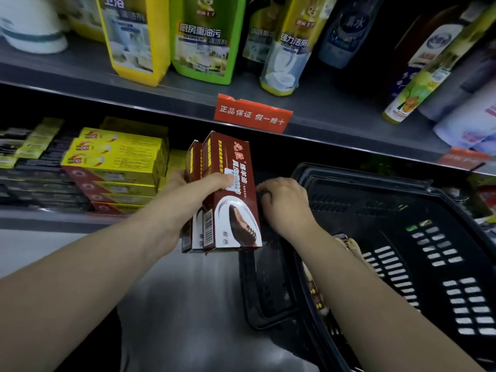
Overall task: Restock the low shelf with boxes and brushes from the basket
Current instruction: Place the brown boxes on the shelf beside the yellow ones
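Note:
My left hand (pixel 193 189) grips two or three brown shoe-polish boxes (pixel 230 208) upright together, just in front of the low shelf (pixel 40 218). My right hand (pixel 284 202) is curled round the black rim of the basket (pixel 402 210) at its near-left corner. Inside the basket, a wooden brush (pixel 351 245) and a brown packet (pixel 316 294) show beside my right forearm; the rest of its contents are hidden. On the low shelf, stacks of yellow and red boxes (pixel 118 167) lie flat to the left of the held boxes.
Dark flat boxes (pixel 35 173) fill the shelf's far left. The upper shelf (pixel 161 84) carries cleaner bottles (pixel 204 38) and a red label (pixel 252 114) on its edge. The grey floor (pixel 188 291) lies below, between my arms.

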Tool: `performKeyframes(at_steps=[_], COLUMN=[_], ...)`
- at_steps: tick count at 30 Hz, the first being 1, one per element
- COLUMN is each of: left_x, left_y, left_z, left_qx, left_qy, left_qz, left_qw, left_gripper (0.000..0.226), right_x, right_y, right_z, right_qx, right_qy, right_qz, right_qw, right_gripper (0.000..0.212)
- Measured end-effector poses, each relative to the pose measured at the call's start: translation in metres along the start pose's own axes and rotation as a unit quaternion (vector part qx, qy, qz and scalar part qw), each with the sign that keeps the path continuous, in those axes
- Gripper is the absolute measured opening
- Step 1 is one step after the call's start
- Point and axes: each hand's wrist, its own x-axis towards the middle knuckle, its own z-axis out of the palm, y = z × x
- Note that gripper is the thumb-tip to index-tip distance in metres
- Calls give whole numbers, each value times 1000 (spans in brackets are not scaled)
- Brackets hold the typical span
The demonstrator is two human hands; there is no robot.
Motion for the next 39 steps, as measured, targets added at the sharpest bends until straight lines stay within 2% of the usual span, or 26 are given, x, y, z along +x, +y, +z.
performKeyframes(at_steps=[7, 16, 17, 19, 21, 23, 24, 27, 30, 31, 32, 33, 35, 36, 37, 39], left_x=[3, 21, 23, 27, 29, 31, 34, 44, 54, 57, 60, 62, 66, 68, 69, 71], left_y=[-8, -17, -17, -17, -18, -18, -17, -16, -20, -22, -23, -23, -24, -24, -24, -23], left_z=[9, 22, 23, 24, 26, 24, 21, 10, -1, -5, -9, -12, -18, -21, -23, -28], left_qx=[26, 49, 49, 55, 64, 50, 30, -34, -24, -20, -19, -18, -16, -13, -9, -5], left_qy=[-11, -17, -19, -26, -29, -21, -14, 23, 81, 91, 98, 105, 116, 118, 118, 118], left_qz=[-9, -25, -27, -32, -37, -46, -57, -76, -54, -46, -40, -34, -23, -17, -11, -2], left_qw=[1000, 998, 998, 998, 997, 997, 998, 996, 995, 995, 994, 994, 993, 993, 993, 993], left_gripper=[67, 74, 75, 80, 85, 83, 76, 38, 18, 14, 11, 13, 27, 31, 32, 35], right_x=[-17, -55, -54, -43, -24, -8, -1, 14, 31, 39, 49, 59, 81, 90, 98, 109], right_y=[13, 33, 29, 15, -3, -15, -18, -18, -11, -8, -3, 2, 14, 17, 19, 20], right_z=[-4, -19, -24, -32, -36, -32, -28, -16, -8, -5, -1, 3, 14, 19, 26, 42], right_qx=[-91, -140, -96, 117, 347, 468, 502, 556, 601, 592, 554, 479, 234, 105, 9, -95], right_qy=[2, -62, -60, -73, -160, -241, -259, -278, -255, -227, -201, -182, -176, -187, -200, -232], right_qz=[-56, -60, -47, 15, 109, 159, 178, 231, 290, 303, 308, 300, 250, 221, 195, 147], right_qw=[994, 986, 992, 990, 918, 835, 806, 749, 700, 712, 747, 805, 923, 951, 960, 957], right_gripper=[29, 28, 26, 28, 38, 34, 32, 31, 27, 26, 26, 26, 39, 47, 53, 62])
